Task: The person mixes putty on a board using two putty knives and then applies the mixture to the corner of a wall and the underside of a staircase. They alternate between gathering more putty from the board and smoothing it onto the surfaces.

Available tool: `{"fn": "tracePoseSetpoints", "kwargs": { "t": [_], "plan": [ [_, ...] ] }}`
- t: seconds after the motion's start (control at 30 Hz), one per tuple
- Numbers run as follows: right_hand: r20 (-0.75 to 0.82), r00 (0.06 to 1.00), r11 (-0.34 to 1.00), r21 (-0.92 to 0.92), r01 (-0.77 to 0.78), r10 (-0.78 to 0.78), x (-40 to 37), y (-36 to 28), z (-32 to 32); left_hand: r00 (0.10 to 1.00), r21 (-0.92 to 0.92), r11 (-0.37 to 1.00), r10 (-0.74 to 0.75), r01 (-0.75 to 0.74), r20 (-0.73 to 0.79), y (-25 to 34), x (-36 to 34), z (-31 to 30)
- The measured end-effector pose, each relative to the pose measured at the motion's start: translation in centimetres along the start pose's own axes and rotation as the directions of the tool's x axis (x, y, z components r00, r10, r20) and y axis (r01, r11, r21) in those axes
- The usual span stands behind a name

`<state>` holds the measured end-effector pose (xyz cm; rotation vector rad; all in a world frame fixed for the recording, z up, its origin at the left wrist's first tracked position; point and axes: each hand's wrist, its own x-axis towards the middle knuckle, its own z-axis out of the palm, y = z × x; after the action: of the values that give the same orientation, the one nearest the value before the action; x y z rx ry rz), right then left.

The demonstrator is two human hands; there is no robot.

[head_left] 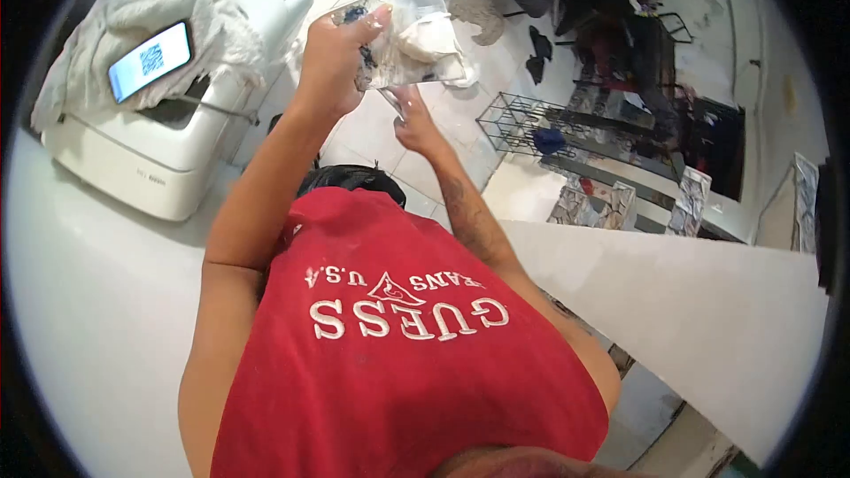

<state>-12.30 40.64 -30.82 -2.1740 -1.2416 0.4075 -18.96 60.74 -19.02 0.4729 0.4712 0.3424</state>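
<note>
My left hand grips the left edge of a flat rectangular plate, thumb on top. Lumpy white paste lies on the plate, and dark smudges mark its left edge. Below the plate, my right hand is closed around a thin tool, whose far end is hidden behind the plate. White smears show on the fingers of my left hand.
A white machine at the left carries a cloth and a lit phone. A black wire rack and cluttered items stand right. A white panel spans the lower right. Dark sandals lie on the tiled floor.
</note>
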Motion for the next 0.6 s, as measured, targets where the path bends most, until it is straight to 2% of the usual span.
{"fn": "tracePoseSetpoints", "kwargs": {
  "t": [0.03,0.1,0.13,0.17,0.2,0.23,0.27,0.3,0.33,0.37,0.4,0.43,0.47,0.5,0.53,0.57,0.6],
  "plan": [
    [0.046,0.998,0.998,-0.056,-0.041,0.043,-0.4,0.4,-0.9,1.000,0.061,0.998,-0.009,0.007,0.029,0.1,0.3,0.4],
    [-0.134,0.925,0.900,0.317,-0.300,0.355,-1.2,0.6,-3.7,0.999,0.135,0.990,0.040,-0.044,0.031,0.0,1.8,0.5],
    [-0.209,0.831,0.784,0.507,-0.358,0.515,-1.9,0.2,-5.3,0.997,0.172,0.983,0.051,-0.061,0.061,-0.3,2.8,0.7],
    [-0.267,0.780,0.795,0.426,-0.431,0.566,-3.0,1.4,-6.6,0.999,0.138,0.990,-0.020,0.016,0.029,-0.8,3.6,1.1],
    [-0.406,0.770,0.869,0.188,-0.457,0.492,-5.1,5.9,-6.1,0.995,0.106,0.990,-0.095,0.092,0.018,-1.6,4.5,1.2],
    [-0.326,0.712,0.780,0.181,-0.598,0.622,-4.7,3.7,-8.2,0.990,0.183,0.982,-0.074,0.050,0.123,-2.9,5.7,0.6],
    [-0.365,0.761,0.821,0.016,-0.570,0.536,-6.7,9.3,-6.9,0.983,0.088,0.986,-0.148,0.139,0.107,-4.0,6.6,1.2],
    [-0.344,0.736,0.787,0.017,-0.616,0.583,-7.9,9.9,-6.5,0.969,0.023,0.985,-0.170,0.168,0.178,-4.7,6.7,1.9],
    [-0.217,0.711,0.739,0.090,-0.668,0.669,-10.9,16.4,-3.8,0.940,0.040,0.963,-0.268,0.266,0.211,-5.4,7.0,2.5],
    [-0.182,0.741,0.735,-0.113,-0.668,0.646,-13.0,16.5,-2.1,0.898,0.042,0.937,-0.344,0.346,0.275,-7.2,7.8,1.7],
    [-0.099,0.737,0.698,-0.260,-0.667,0.668,-15.7,17.3,0.3,0.896,0.053,0.933,-0.356,0.355,0.265,-7.4,7.0,2.8],
    [0.060,0.555,0.544,-0.315,-0.778,0.829,-15.9,13.9,0.5,0.852,0.099,0.893,-0.448,0.439,0.271,-8.5,7.6,2.3],
    [-0.021,0.509,0.493,-0.222,-0.841,0.860,-18.7,14.6,3.7,0.812,0.116,0.862,-0.505,0.494,0.294,-9.7,7.7,2.3],
    [0.161,0.363,0.394,-0.269,-0.879,0.918,-19.0,12.6,3.8,0.740,0.173,0.827,-0.557,0.535,0.377,-10.6,8.1,2.0],
    [0.159,0.293,0.325,-0.242,-0.914,0.943,-20.1,11.7,5.2,0.714,0.172,0.810,-0.578,0.560,0.395,-13.0,9.3,0.6],
    [0.132,0.229,0.252,-0.203,-0.946,0.965,-21.5,10.4,6.9,0.664,0.239,0.758,-0.649,0.607,0.371,-11.7,8.0,1.3],
    [0.124,0.161,0.180,-0.160,-0.971,0.979,-22.3,8.8,8.9,0.553,0.297,0.680,-0.725,0.670,0.412,-12.6,9.2,0.4]
  ]
}}
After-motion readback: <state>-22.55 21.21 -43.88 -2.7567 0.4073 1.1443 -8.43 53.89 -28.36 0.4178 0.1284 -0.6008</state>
